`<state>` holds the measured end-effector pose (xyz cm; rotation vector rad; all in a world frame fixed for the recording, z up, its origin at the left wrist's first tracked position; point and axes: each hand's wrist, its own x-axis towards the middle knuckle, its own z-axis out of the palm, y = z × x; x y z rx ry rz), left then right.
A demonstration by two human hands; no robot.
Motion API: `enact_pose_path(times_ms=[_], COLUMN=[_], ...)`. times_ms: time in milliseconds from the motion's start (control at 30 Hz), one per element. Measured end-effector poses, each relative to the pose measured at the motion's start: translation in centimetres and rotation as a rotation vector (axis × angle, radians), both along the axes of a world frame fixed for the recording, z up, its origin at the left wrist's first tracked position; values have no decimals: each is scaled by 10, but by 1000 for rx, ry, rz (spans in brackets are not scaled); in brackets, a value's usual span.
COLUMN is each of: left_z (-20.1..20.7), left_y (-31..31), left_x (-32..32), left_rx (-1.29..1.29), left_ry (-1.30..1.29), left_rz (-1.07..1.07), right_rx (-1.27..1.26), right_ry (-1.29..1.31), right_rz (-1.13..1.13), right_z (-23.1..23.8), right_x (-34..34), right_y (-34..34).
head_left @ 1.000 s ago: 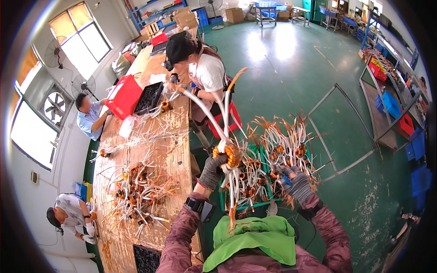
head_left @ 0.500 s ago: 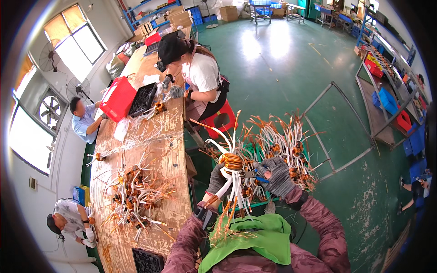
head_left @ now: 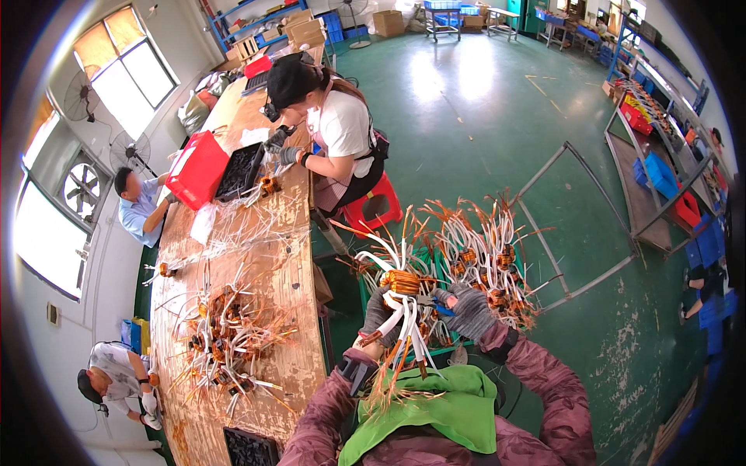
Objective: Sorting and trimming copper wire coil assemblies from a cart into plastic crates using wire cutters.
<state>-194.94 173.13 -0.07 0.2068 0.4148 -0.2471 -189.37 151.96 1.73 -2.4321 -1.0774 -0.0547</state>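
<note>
In front of me is a copper-wound coil [head_left: 402,283] with white-sleeved leads sticking out above and hanging below it, their bare copper ends frayed. My left hand [head_left: 378,312], in a grey glove, is closed around the coil's lower left side. A grey glove also covers my right hand [head_left: 472,312], which grips a small blue-handled tool [head_left: 444,309] beside the coil. Its working end is partly hidden by the leads, so its exact kind does not show. Green crates [head_left: 360,299] beneath my hands hold many similar coils [head_left: 497,272].
To my left, a worn wooden table [head_left: 291,268] carries a pile of coils [head_left: 225,334], black trays [head_left: 241,171] and a red bin [head_left: 197,171]. One co-worker [head_left: 342,124] sits at its far side on a red stool [head_left: 377,203]; two others are along its left edge. A metal frame [head_left: 571,225] stands right.
The coil has shifted slightly right and down in my left hand, its top leads leaning more to the left. My right hand stays close beside it with the blue-handled tool.
</note>
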Motion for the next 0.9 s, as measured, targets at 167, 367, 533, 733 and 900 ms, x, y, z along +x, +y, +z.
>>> enact_pose_path(times_ms=[167,367,533,733,900], left_z=[-46,36,-15,-33,-55], left_y=[10,-16,4,4,23], left_x=[3,-14,-9,14,25], left_rx=[-53,365,49,-6,48], left_ry=[-13,-56,-43,-139,-261], left_rz=[87,207,114,-22,-221], right_rx=[207,65,160,132,100], right_ry=[93,36,-75,-159,-170], right_rz=[-34,-131,-84,-101,-23], right_z=[-2,-13,-16,-44,-59], right_x=[-6,-20,-22,-3,24], right_y=[-4,-10,12,-3,22])
